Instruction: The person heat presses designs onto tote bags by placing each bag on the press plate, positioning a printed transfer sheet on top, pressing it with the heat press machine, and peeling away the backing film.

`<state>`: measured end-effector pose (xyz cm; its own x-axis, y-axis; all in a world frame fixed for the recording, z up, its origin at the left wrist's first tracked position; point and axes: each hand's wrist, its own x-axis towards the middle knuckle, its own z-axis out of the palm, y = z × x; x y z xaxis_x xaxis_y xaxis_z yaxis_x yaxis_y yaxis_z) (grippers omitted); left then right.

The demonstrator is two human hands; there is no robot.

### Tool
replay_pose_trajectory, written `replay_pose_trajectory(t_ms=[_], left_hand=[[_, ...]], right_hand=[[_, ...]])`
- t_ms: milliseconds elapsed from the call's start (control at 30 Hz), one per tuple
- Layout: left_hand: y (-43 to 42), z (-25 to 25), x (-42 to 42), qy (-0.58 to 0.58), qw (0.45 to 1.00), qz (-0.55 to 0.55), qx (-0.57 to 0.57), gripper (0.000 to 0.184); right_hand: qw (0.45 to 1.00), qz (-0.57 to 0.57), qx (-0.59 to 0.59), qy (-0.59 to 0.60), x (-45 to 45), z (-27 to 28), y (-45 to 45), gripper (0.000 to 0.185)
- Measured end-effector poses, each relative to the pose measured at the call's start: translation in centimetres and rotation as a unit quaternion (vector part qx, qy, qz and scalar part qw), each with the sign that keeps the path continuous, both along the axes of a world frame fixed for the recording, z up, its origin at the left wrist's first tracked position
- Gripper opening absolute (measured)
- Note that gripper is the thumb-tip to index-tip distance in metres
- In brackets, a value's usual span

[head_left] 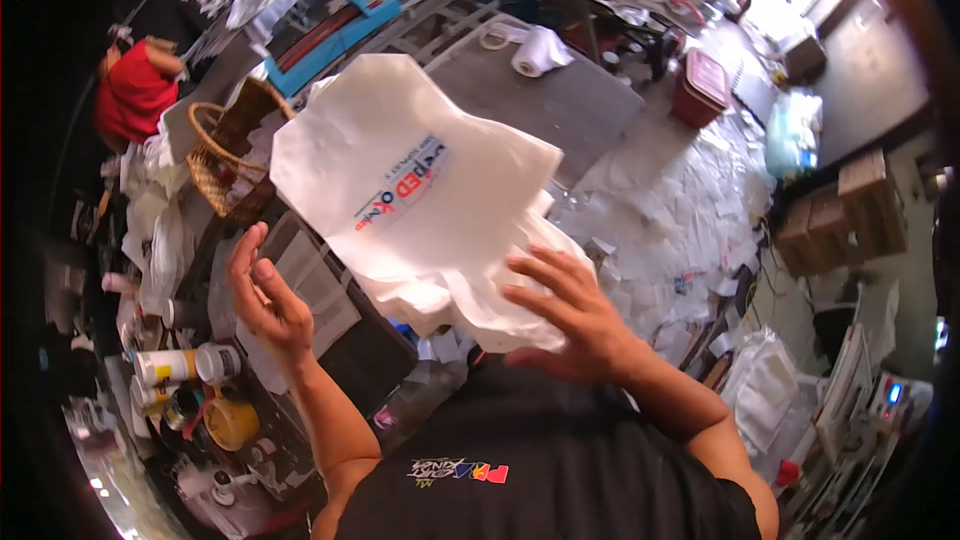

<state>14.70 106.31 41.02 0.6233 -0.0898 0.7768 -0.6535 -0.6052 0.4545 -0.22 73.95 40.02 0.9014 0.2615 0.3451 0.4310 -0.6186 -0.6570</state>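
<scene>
A white plastic bag, or a stack of them, spreads out in front of me with red and blue print in its middle. Its near edge is crumpled into folds close to my body. My right hand rests at the bag's lower right edge, fingers spread over the white plastic; whether the thumb pinches anything is hard to see. My left hand is raised to the left of the bag, apart from it, with its fingers stretched up and nothing in it.
A wicker basket stands beyond my left hand, near jars and a yellow tub. A blue-framed device and a white roll lie farther back. Plastic scraps cover the floor around a red bin. Cardboard boxes stand right. Someone in red is at far left.
</scene>
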Motion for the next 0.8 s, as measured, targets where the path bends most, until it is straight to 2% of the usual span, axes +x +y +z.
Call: replay_pose_trajectory(t_ms=[67, 133, 167, 200, 233, 267, 300, 333, 400, 433, 467, 533, 567, 667, 733, 800], left_hand=[[-4.9, 3.2, -3.1, -0.037, 0.998, -0.053, 0.018, 0.025], [-11.5, 5.3, -7.2, -0.034, 0.956, -0.286, -0.057, 0.020], [-15.7, 6.1, -10.5, 0.000, 0.908, -0.405, -0.106, 0.015], [-19.7, 6.4, -13.8, -0.018, 0.868, -0.488, -0.094, 0.014], [-22.8, 7.7, -17.6, 0.007, 0.807, -0.590, -0.040, 0.014], [-26.3, 8.8, -21.2, -0.021, 0.737, -0.675, -0.033, 0.009], [-29.5, 10.0, -25.9, -0.032, 0.678, -0.729, -0.084, 0.003], [-31.8, 10.6, -30.9, -0.043, 0.642, -0.753, -0.139, 0.015], [-35.5, 11.3, -39.5, -0.065, 0.573, -0.797, -0.179, 0.015], [-36.7, 11.5, -43.3, -0.079, 0.551, -0.809, -0.187, 0.015], [-37.6, 11.5, -46.7, -0.086, 0.530, -0.821, -0.195, 0.015], [-39.1, 11.5, -52.3, -0.091, 0.484, -0.847, -0.199, 0.016], [-39.5, 11.5, -54.5, -0.091, 0.458, -0.864, -0.190, 0.016], [-40.9, 10.0, -59.4, -0.086, 0.357, -0.919, -0.146, 0.017], [-43.4, 8.1, -60.8, -0.073, 0.273, -0.955, -0.088, 0.017], [-47.9, 4.4, -61.5, -0.008, 0.148, -0.987, 0.060, 0.016]], right_hand=[[0.995, -0.086, 0.042, -0.007, -5.6, 0.3, -3.8, 0.045], [0.971, -0.195, 0.105, 0.084, -12.7, -2.4, -7.8, 0.033], [0.948, -0.265, 0.140, 0.104, -16.3, -2.8, -8.7, 0.026], [0.918, -0.333, 0.176, 0.124, -20.0, -3.4, -9.4, 0.022], [0.915, -0.354, 0.163, 0.101, -23.8, -4.1, -10.0, 0.020], [0.910, -0.376, 0.151, 0.083, -27.9, -4.9, -10.6, 0.018], [0.901, -0.399, 0.153, 0.074, -32.2, -6.9, -11.1, 0.018], [0.889, -0.420, 0.166, 0.078, -36.5, -9.8, -11.5, 0.018], [0.817, -0.482, 0.291, 0.122, -46.4, -15.5, -11.5, 0.018], [0.774, -0.514, 0.345, 0.134, -50.6, -16.3, -11.2, 0.018], [0.756, -0.598, 0.238, 0.123, -52.4, -12.9, -9.3, 0.019], [0.697, -0.655, 0.269, 0.116, -58.5, -13.0, -8.2, 0.020], [0.672, -0.688, 0.245, 0.124, -60.9, -13.1, -7.8, 0.020], [0.577, -0.779, 0.213, 0.120, -65.9, -13.9, -6.5, 0.018], [0.516, -0.799, 0.280, 0.130, -68.3, -16.0, -6.8, 0.017], [0.438, -0.819, 0.339, 0.151, -70.4, -19.5, -7.8, 0.017]])
